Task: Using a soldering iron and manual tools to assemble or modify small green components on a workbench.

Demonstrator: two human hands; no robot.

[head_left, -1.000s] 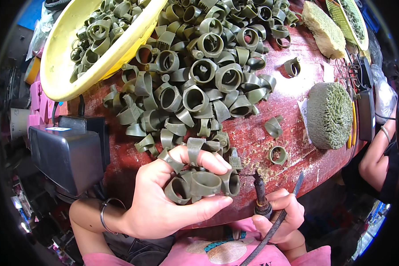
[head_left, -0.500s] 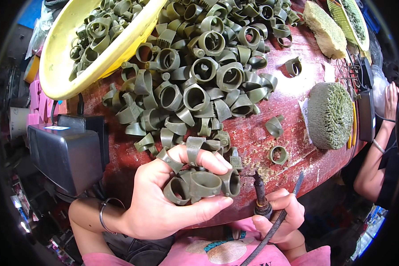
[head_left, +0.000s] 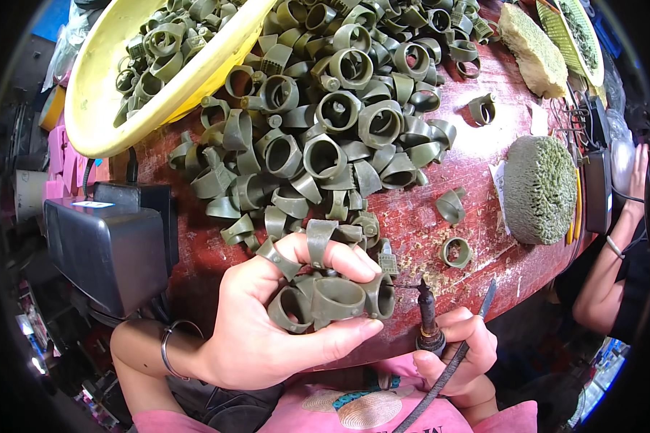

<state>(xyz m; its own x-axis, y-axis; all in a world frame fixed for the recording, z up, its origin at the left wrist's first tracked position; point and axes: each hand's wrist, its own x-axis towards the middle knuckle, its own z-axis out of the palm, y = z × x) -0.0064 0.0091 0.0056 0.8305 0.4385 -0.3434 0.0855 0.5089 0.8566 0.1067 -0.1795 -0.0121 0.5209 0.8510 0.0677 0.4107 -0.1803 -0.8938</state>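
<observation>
My left hand is closed on several dark green wax rings, bunched between thumb and fingers. More rings are worn on its fingers. My right hand grips an electric wax pen with a dark cable; its thin wire tip reaches the rightmost held ring. Whether the tip touches the wax I cannot tell. A slim knife-like blade also sticks out from between the right-hand fingers. Just beyond my left hand lies a large heap of similar rings.
A yellow basin of rings leans at far left, above a black box-shaped device. Loose rings and wax crumbs lie on the red table. At right stand a round green-flecked block and another person's arm.
The view has shifted very slightly, moving the heap a little rightward in the picture. Both hands keep the same hold, with the wax pen's tip still at the rightmost ring.
</observation>
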